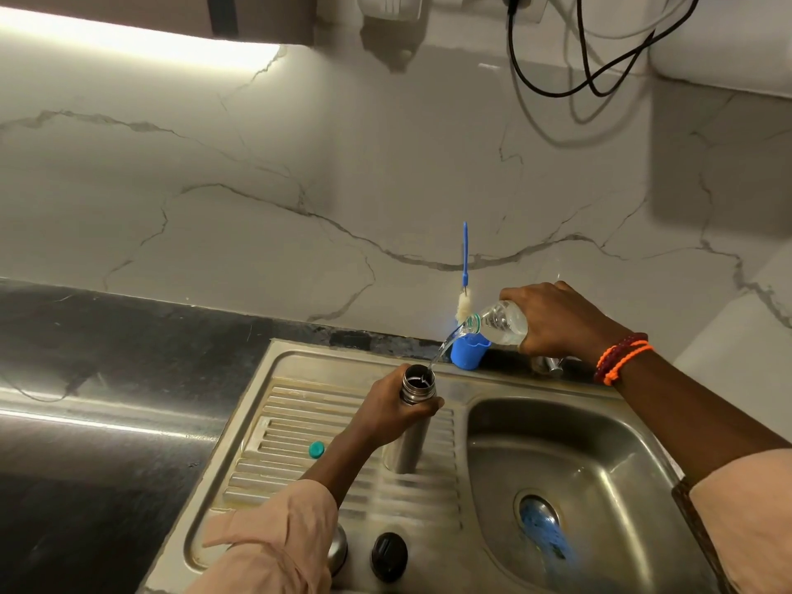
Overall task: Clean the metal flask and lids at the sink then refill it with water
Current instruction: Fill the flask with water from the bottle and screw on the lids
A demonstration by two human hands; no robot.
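Note:
The metal flask (410, 439) stands upright on the ribbed drainboard (274, 456) with its mouth uncovered. My left hand (385, 411) grips it just below the neck. My right hand (557, 321) holds a clear plastic bottle (499, 322) tipped to the left, and a stream of water (445, 347) runs from it into the flask's mouth. A black inner lid (388, 556) lies at the drainboard's front edge. Beside it a metal cap (338, 550) shows partly behind my left sleeve. A small teal bottle cap (316, 449) lies on the ribs.
The sink basin (600, 456) lies to the right, with something blue over its drain (541, 523). A blue cup (469, 351) holding a bottle brush (464, 289) stands at the wall. Dark countertop (107, 400) stretches left. Black cables (600, 57) hang on the wall above.

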